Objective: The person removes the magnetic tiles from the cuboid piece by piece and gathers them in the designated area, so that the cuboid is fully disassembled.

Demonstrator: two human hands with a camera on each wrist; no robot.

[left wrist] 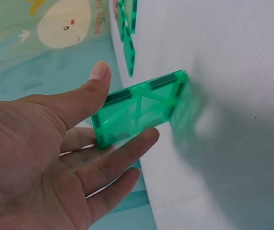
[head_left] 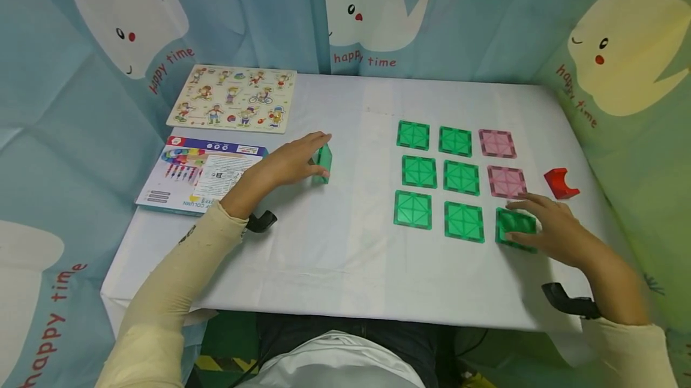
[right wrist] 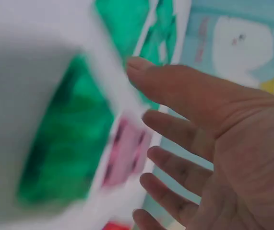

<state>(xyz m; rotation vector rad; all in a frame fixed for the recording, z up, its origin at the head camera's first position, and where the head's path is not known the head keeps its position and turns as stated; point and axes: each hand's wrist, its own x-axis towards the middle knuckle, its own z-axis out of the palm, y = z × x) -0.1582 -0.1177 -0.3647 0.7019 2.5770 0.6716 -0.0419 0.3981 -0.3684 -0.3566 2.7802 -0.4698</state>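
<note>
My left hand (head_left: 283, 163) holds a green translucent magnetic tile (head_left: 324, 163) on its edge above the white cloth, left of the laid-out tiles. In the left wrist view the thumb lies on one side of this tile (left wrist: 137, 109) and the fingers on the other. My right hand (head_left: 564, 232) hovers with spread fingers over the green tile (head_left: 513, 220) at the near right corner of a square grid. A gap shows between these fingers and the tile in the right wrist view, where the tile (right wrist: 69, 139) is blurred. Other green tiles (head_left: 412, 209) and two pink tiles (head_left: 506, 182) fill the grid.
A red curved block (head_left: 560, 184) lies right of the grid. At the left are a printed box (head_left: 178, 187) and, behind it, a picture puzzle board (head_left: 232, 100). The white-covered table (head_left: 324, 268) is bordered by printed curtains (head_left: 270, 10).
</note>
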